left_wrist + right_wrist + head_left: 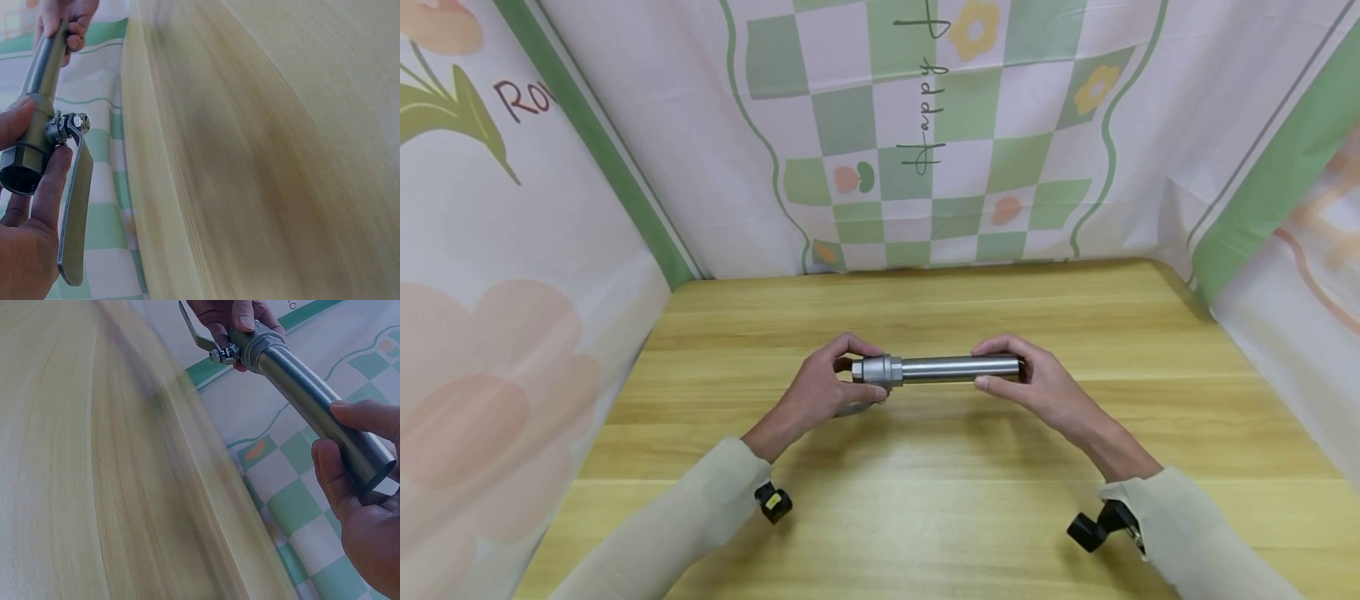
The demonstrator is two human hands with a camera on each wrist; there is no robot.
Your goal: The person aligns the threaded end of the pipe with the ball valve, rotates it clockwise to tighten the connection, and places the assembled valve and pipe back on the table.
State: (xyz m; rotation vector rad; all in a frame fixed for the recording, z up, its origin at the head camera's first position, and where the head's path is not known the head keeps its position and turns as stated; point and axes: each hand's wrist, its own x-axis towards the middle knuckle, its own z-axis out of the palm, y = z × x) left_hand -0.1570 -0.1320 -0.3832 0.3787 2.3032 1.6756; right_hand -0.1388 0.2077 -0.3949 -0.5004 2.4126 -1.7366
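Observation:
A metal ball valve point(877, 370) with a flat lever handle point(76, 215) is joined end to end with a smooth steel pipe point(958, 368). Together they lie level across the head view, held above the table. My left hand point(817, 385) grips the valve body between thumb and fingers, and the lever sticks out on the near side below it. At the other end, my right hand point(1051, 390) holds the pipe near its free end, thumb and fingers on opposite sides. The valve's open threaded end faces the camera in the left wrist view.
Beneath the hands is a wooden table point(925, 517). Behind it hangs a printed cloth point(955, 167) with green checks and flowers, and more cloth stands along both sides. Black wrist cameras point(772, 502) sit at the cuffs.

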